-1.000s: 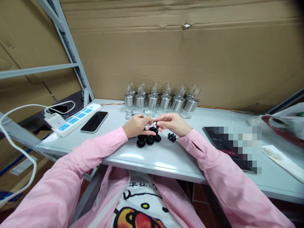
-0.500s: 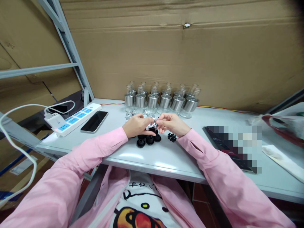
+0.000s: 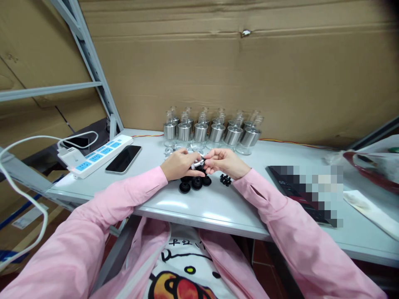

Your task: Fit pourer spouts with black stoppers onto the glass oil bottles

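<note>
Between the fingers of my left hand [image 3: 181, 163] is a small shiny metal part [image 3: 198, 165]. My right hand [image 3: 225, 161] meets it from the right, thumb and fingertips pinched at its edge on something dark and too small to make out. Round black caps [image 3: 185, 187] lie on the table just below my left hand. A cluster of small black pieces [image 3: 225, 180] sits beneath my right hand. Behind my hands, shiny metal pieces [image 3: 169, 150] lie in front of several glass bottles with metal bands [image 3: 217, 133].
On the left are a phone [image 3: 124, 159] and a white power strip [image 3: 104, 155] with a plugged-in charger and cable. A dark flat item [image 3: 291, 191], partly pixelated, lies at the right, beside a plastic bag [image 3: 370, 166]. Cardboard [image 3: 199, 62] stands behind the table [image 3: 174, 205].
The metal part has turned slightly between my fingers, and my right fingertips have shifted a little against it. Both arms stay nearly in place.
</note>
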Motion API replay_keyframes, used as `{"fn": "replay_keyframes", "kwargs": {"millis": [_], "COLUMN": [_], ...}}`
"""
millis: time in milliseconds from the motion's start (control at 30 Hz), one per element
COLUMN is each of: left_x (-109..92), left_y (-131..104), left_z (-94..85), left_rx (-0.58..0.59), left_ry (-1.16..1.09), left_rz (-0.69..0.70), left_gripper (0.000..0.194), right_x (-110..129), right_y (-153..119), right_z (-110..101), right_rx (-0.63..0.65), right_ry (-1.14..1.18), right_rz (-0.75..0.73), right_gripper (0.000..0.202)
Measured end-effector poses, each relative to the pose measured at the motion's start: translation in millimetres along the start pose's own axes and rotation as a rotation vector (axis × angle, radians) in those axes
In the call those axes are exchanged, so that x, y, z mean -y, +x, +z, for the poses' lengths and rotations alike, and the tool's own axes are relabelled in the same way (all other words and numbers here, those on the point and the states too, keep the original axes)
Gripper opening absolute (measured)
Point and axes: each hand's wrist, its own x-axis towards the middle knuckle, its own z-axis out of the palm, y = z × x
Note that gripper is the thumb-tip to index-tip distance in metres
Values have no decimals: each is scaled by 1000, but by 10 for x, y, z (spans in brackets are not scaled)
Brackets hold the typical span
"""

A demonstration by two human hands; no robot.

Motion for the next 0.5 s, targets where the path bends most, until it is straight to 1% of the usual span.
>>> {"fn": "replay_keyframes", "kwargs": {"millis": [100,167,267,400,500], "left_x": [-3,-8,-28,-64,-76], "left_y": [5,8,11,20,28], "left_z": [-1,-3,-16,-47,-59], "left_rx": [54,55,15,-60,-75], "left_ry": [-22,-36,-58,-97,-109], "left_rz": [-2,-29,-73,-67,-72], "left_gripper": [54,53,51,46,40], "right_x": [-43,-63,-66,-38,-21], "right_y": [22,33,33,10,0], "right_z": [-6,9,55,121,145], "right_rx": [1,-3,-5,1,-6], "right_ry": [-1,7,22,9,-20], "right_rz": [15,-1,-50,-96,-146], "right_gripper": [39,38,38,40,39]}}
